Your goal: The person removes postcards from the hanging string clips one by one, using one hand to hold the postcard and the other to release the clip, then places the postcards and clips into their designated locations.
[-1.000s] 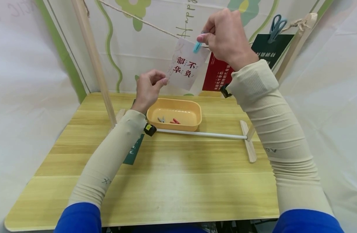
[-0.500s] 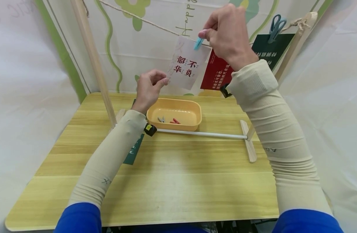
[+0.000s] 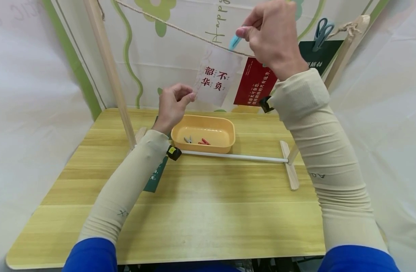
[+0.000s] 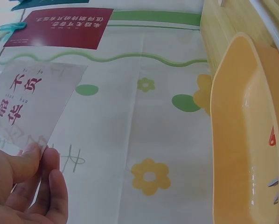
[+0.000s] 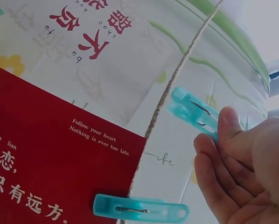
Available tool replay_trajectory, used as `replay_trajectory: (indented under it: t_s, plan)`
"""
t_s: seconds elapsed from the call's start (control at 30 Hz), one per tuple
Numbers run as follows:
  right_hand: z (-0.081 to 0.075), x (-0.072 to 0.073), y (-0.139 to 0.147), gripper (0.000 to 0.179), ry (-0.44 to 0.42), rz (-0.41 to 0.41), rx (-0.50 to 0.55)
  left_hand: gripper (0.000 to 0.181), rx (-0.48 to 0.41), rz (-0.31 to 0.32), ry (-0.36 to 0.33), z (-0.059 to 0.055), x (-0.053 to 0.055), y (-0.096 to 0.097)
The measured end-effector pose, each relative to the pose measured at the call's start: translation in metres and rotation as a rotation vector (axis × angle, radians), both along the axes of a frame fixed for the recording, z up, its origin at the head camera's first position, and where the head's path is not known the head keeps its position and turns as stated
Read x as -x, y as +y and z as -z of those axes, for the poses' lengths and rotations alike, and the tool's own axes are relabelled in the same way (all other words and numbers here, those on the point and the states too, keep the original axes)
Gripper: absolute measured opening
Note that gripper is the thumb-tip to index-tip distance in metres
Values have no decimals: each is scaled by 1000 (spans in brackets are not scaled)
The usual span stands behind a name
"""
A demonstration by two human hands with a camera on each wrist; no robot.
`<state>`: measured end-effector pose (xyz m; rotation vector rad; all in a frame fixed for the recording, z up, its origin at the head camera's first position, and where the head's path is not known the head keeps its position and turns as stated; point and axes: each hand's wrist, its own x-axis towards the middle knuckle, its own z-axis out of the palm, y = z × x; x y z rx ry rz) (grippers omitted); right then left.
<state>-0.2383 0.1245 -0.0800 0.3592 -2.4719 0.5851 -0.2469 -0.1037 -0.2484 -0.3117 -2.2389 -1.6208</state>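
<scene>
My left hand (image 3: 175, 105) pinches the lower corner of a white card (image 3: 214, 77) with red characters, between thumb and fingers. The card's upper edge lies near a twine rope (image 3: 184, 31). Up by the rope, my right hand (image 3: 277, 39) pinches a light-blue clothespin (image 3: 234, 42). In the right wrist view this clothespin (image 5: 195, 109) is apart from the rope, and its tip points towards it. A red card (image 3: 254, 83) hangs beside the white one. A second light-blue clothespin (image 5: 139, 208) clips the red card to the rope.
A yellow basin (image 3: 208, 148) on the table contains red clothespins (image 3: 204, 141) and grey ones. Wooden posts (image 3: 107, 64) carry the rope, with a white bar (image 3: 235, 155) low between them. A green card (image 3: 318, 56) hangs at right; another (image 3: 156, 177) shows below my left forearm.
My right hand has moved up and to the right, taking the light-blue clothespin from over the white card to above its edge. The left hand is almost still.
</scene>
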Motion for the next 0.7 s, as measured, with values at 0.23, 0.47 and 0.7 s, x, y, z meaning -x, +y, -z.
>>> replay_trajectory:
  t_s: [0.23,0.47,0.7]
  plan:
    - [-2,-5,2,32,28,-11,-22,17,4,22,25,1,-1,-4]
    - [-3,-7,4,45,30,-27,-50,20,-6,26,-1,1,-3,-10]
    - [-1,-9,4,55,-3,-73,-19,21,-10,23,-16,2,-5,-15]
